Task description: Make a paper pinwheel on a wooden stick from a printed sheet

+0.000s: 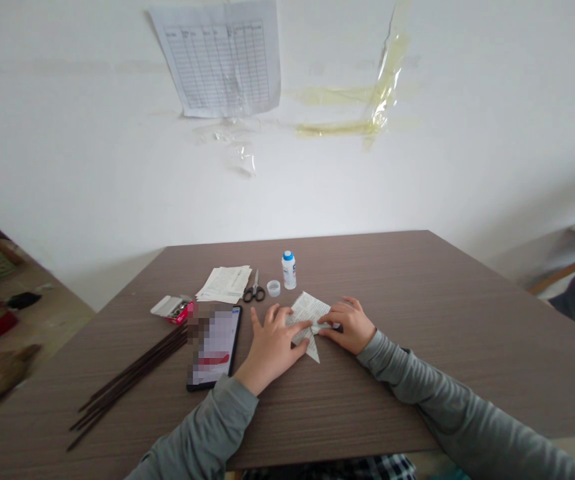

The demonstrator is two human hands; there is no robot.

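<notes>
White printed paper (pixel 311 306), partly folded, was pressed onto the brown table (pixel 417 287) near the bottle (pixel 289 271) by the outspread left hand (pixel 276 343); its fold was pinched between the right hand's (pixel 351 327) thumb and fingers.

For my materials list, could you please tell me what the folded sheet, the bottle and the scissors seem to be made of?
Folded sheet: matte paper, printed and sharply creased.
Bottle: probably smooth plastic, from its white body and blue cap.
Scissors: greyish blades likely metal; black handles probably plastic.
</notes>
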